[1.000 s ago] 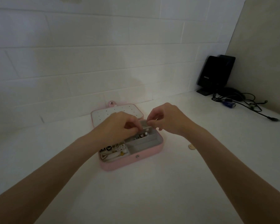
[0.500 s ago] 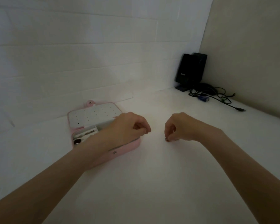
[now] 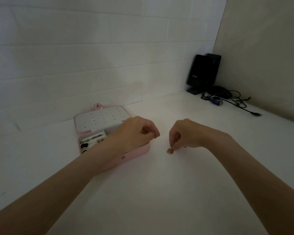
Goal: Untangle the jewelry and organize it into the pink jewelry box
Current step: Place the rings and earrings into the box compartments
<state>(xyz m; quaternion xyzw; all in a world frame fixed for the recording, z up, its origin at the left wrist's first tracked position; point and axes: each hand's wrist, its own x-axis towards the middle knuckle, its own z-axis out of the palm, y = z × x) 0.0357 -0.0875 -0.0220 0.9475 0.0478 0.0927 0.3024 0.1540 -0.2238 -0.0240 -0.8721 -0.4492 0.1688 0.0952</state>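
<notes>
A white tabletop runs to a white brick wall, with a black speaker and loose cables in the upper right of the frame. Left of centre lies the pink jewelry box, lid open and flat behind it, its pale tray holding rings and dark pieces at the left end.

Just right of centre, a small gold-toned piece rests on the table, well apart from the box. The right hand reaches in from the lower right, wrist raised, fingertips pointing down and pinched together touching the piece's upper edge. The left hand hovers over the right end of the box, fingers curled into a loose fist; whether it holds anything cannot be told.

The piece looks tiny, light and hard, likely to skid on the smooth surface. A fingertip pinch across its edges seems the safest hold, since pressing down from above could flick it away.
</notes>
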